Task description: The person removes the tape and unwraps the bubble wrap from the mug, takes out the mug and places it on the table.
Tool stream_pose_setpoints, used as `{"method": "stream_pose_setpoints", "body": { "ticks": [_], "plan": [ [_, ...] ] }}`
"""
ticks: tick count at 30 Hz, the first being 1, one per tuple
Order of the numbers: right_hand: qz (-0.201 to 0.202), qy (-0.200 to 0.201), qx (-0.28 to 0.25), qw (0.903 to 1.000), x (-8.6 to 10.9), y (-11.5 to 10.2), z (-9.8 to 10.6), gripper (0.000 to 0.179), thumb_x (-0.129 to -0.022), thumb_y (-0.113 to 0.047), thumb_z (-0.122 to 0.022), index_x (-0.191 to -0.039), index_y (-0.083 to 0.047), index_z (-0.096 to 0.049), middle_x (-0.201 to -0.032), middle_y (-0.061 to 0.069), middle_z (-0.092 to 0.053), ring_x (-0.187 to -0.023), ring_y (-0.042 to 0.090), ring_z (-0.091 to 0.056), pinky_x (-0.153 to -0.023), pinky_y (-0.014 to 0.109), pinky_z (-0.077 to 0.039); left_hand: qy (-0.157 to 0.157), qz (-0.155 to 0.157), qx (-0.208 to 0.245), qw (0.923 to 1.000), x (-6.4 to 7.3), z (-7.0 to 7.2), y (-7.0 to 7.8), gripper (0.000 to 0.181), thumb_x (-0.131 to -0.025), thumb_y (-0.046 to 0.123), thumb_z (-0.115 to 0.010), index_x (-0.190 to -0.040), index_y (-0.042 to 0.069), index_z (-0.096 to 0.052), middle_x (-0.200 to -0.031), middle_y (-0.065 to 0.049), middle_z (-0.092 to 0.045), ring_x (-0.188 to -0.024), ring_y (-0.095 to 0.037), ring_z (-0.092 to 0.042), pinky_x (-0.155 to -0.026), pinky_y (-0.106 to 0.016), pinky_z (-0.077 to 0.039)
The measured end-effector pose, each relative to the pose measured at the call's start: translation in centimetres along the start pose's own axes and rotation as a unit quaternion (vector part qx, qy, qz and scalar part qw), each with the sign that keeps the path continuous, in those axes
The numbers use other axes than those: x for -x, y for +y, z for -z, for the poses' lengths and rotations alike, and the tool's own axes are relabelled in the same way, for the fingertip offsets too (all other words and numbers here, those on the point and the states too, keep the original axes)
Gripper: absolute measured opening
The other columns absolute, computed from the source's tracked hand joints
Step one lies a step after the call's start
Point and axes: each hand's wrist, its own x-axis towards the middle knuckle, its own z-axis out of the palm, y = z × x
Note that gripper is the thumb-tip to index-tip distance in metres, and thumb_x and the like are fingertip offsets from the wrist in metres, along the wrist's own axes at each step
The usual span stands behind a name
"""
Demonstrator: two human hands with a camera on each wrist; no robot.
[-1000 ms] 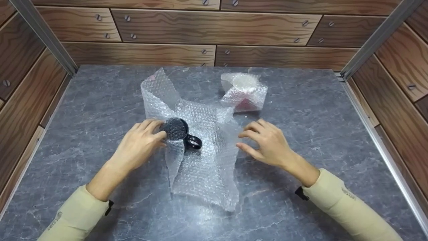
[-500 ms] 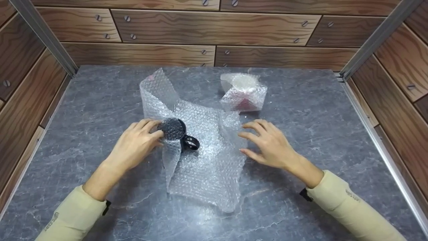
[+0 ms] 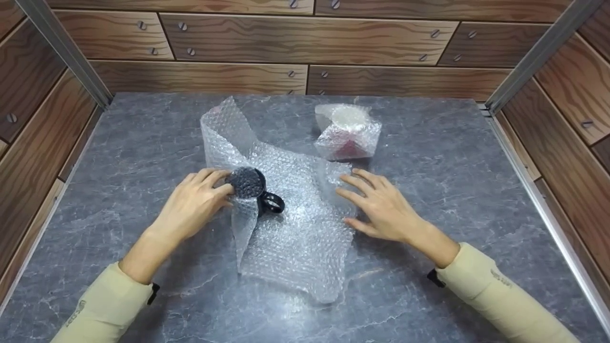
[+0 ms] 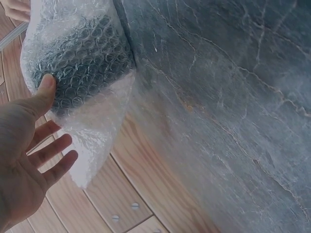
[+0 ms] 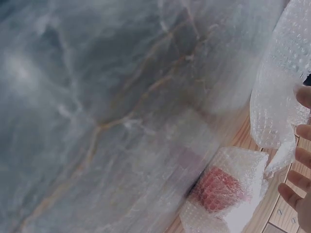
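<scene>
Table (image 3: 429,190): fills most of my head feed, a grey marbled top with pale veins; the right wrist feed shows a rusty one up close.
Walls (image 3: 305,38): brown wood-grain panels with printed-looking screws, along the top and both sides of the head feed.
Wrap (image 3: 295,228): a clear bubble sheet at centre frame, glossy and creased, one corner standing up toward the upper left, its left part folded over.
Left hand (image 3: 195,202): left of centre; I see thumb and fingers curved round the left side of the mug (image 3: 249,183), gripping through the sheet. Only the left wrist feed shows three fingers spread below the thumb.
Right hand (image 3: 381,207): right of centre, fingers parted and loosely bent, fingertips at the sheet's right edge, grasping nothing.
Bundle (image 3: 350,136): upper right of centre, bubble-wrapped, with a pale round top; my right wrist feed shows the red inside more plainly.
Mug: centre left on the sheet, black, its round face bubbled under plastic; I cannot tell whether that is mouth or base.
Handle (image 3: 273,203): a glossy black loop, bare, pointing lower right.
</scene>
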Motion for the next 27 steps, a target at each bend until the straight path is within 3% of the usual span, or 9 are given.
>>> {"method": "stream_pose_setpoints", "body": {
  "ticks": [16,23,27],
  "plan": [
    [-0.051,-0.100,-0.026,0.9934,0.43,0.09,-0.78,0.085,-0.091,-0.068,-0.067,-0.156,-0.016,-0.051,-0.155,0.017,-0.054,-0.137,0.040,-0.056,-0.104,0.058,-0.054,-0.013,0.011,0.017,0.9997,0.28,0.16,0.12,0.023,-0.086,0.025,-0.083,-0.103,0.013,-0.074,-0.135,-0.016,-0.071,-0.119,-0.036,-0.068,-0.095,-0.050,-0.059],
    [-0.060,-0.128,-0.027,0.9896,0.59,-0.05,-0.87,0.091,-0.090,-0.072,-0.065,-0.155,-0.009,-0.051,-0.157,0.021,-0.051,-0.136,0.040,-0.057,-0.104,0.056,-0.054,-0.046,0.030,0.020,0.9983,0.52,0.52,0.49,0.042,-0.096,0.047,-0.071,-0.112,0.009,-0.076,-0.142,-0.020,-0.066,-0.127,-0.038,-0.065,-0.102,-0.054,-0.057],
    [-0.061,-0.141,-0.029,0.9877,0.59,-0.17,-0.92,0.093,-0.090,-0.072,-0.064,-0.154,-0.007,-0.051,-0.159,0.023,-0.049,-0.137,0.041,-0.056,-0.106,0.056,-0.053,-0.045,0.032,0.013,0.9984,0.53,0.56,0.78,0.047,-0.098,0.051,-0.067,-0.111,0.007,-0.075,-0.142,-0.021,-0.066,-0.127,-0.039,-0.064,-0.102,-0.054,-0.057]
  ]
}}
